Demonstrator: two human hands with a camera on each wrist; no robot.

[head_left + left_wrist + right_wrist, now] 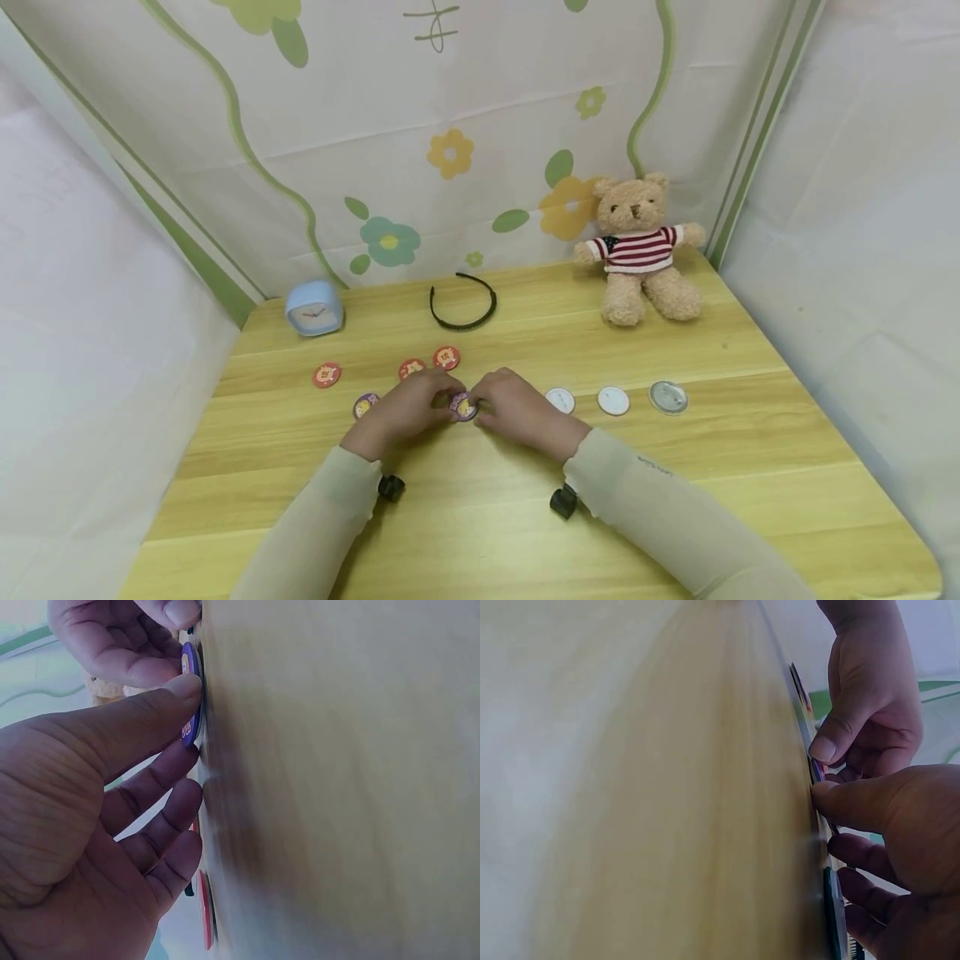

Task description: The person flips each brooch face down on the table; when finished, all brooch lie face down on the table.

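A purple button badge point(462, 406) with a yellow figure lies face up, low at the wooden table, between the two hands. My left hand point(421, 406) pinches it from the left; in the left wrist view the thumb point(184, 686) lies over the badge's rim. From the right, my right hand point(517, 410) holds the same badge, its thumb point(826, 796) at the edge in the right wrist view. A second purple badge point(365, 406) sits by the left wrist. Just beyond the left hand are two red badges, one partly covered point(412, 368) and one in full view point(446, 358).
Another red badge point(326, 375) lies farther left. Right of the hands are two white-backed badges point(613, 401) and a silver-backed one point(668, 397). Along the back stand a blue clock point(314, 308), a black headband point(463, 323) and a teddy bear point(637, 250) against the curtain.
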